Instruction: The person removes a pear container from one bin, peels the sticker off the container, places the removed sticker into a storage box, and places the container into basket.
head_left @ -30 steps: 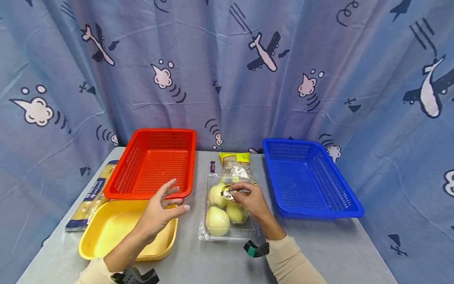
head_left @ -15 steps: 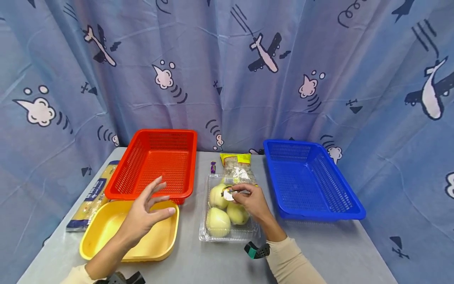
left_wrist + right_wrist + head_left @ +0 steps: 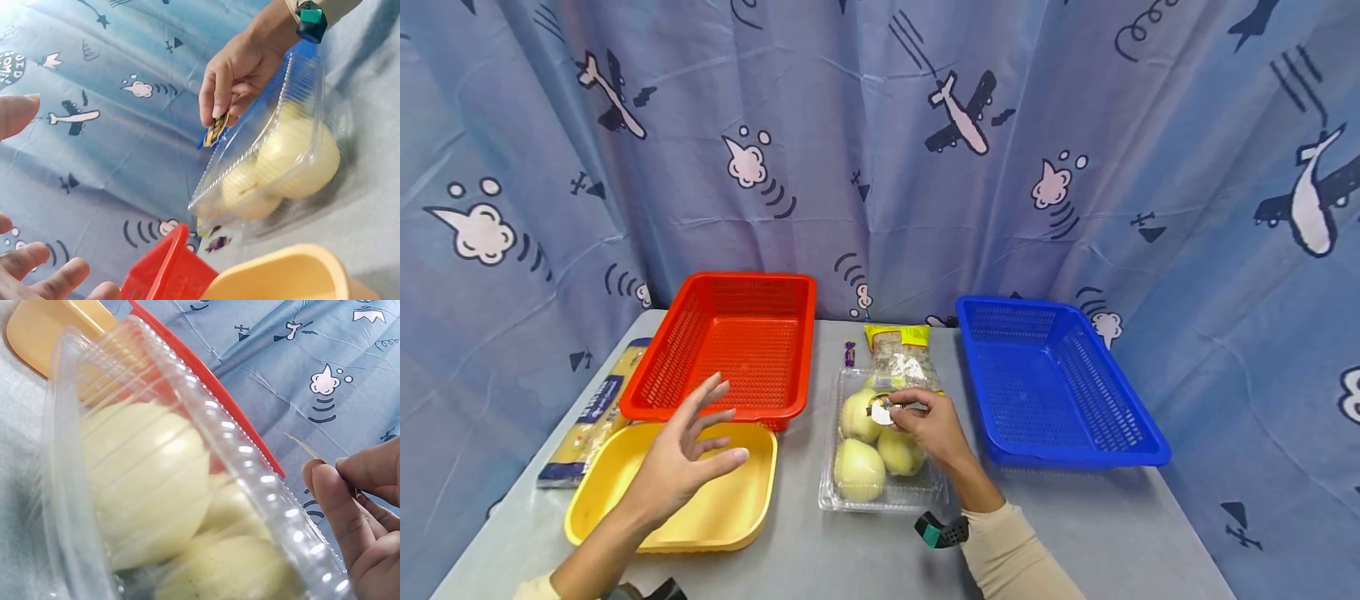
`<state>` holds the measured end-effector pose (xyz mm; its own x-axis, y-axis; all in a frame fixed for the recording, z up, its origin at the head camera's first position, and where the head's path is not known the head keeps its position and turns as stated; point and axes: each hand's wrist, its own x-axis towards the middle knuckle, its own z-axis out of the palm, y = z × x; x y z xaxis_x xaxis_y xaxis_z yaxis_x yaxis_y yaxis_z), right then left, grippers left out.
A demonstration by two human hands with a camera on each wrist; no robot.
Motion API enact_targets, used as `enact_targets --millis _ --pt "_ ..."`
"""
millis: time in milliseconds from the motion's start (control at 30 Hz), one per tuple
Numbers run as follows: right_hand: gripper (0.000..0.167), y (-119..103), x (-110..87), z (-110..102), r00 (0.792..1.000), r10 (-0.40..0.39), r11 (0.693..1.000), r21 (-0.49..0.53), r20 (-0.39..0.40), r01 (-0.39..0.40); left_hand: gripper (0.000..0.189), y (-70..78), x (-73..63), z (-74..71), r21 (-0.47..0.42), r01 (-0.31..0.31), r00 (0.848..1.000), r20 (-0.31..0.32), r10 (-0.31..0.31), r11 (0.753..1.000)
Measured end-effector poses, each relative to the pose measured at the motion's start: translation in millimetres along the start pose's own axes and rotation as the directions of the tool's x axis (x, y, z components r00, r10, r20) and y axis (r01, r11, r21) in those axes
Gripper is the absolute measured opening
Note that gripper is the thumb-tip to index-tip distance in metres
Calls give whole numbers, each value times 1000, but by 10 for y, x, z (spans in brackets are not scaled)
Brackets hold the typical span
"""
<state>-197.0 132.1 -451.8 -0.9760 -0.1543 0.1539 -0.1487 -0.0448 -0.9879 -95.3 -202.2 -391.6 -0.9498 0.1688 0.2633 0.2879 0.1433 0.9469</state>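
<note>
In the head view my right hand point(image 3: 934, 429) pinches a small flat piece, white with black and gold print point(image 3: 881, 409), between thumb and fingertips. It is held over a clear plastic clamshell box point(image 3: 880, 505) filled with pale yellow-green fruit point(image 3: 860, 471). Edge-on in the right wrist view, the printed piece point(image 3: 304, 447) looks thin; its black and gold side point(image 3: 215, 130) faces the left wrist camera. My left hand point(image 3: 673, 467) hovers over a yellow tub point(image 3: 752, 537), fingers spread and holding nothing.
A red basket point(image 3: 741, 367) stands behind the tub, and a long yellow-and-blue packet point(image 3: 597, 408) lies left of them. Behind the box are a yellow-topped clear bag point(image 3: 901, 346) and a small purple wrapped candy point(image 3: 850, 354). On the right sits a blue basket point(image 3: 1060, 392).
My left hand has drawn back to the left, from beside the box to over the yellow tub. The right hand keeps its place, and the printed piece turns slightly to show more white.
</note>
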Motion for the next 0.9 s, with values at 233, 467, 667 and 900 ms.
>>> enact_targets --millis 233,467,667,900 --pt "19 1 4 -2 1000 1 1000 4 -4 -1 90 26 -83 -95 21 -2 999 -38 3 1000" --pt "18 -5 7 -8 1000 -12 1000 0 -6 12 92 -3 -159 -173 55 -31 997 -73 35 998" --pt "18 -4 6 -3 1000 -11 1000 1 10 11 95 -43 -244 -233 82 -66 993 -94 73 994" --pt "18 -11 0 6 1000 -1 1000 8 3 1 97 -121 -330 -316 101 -95 991 -85 103 990"
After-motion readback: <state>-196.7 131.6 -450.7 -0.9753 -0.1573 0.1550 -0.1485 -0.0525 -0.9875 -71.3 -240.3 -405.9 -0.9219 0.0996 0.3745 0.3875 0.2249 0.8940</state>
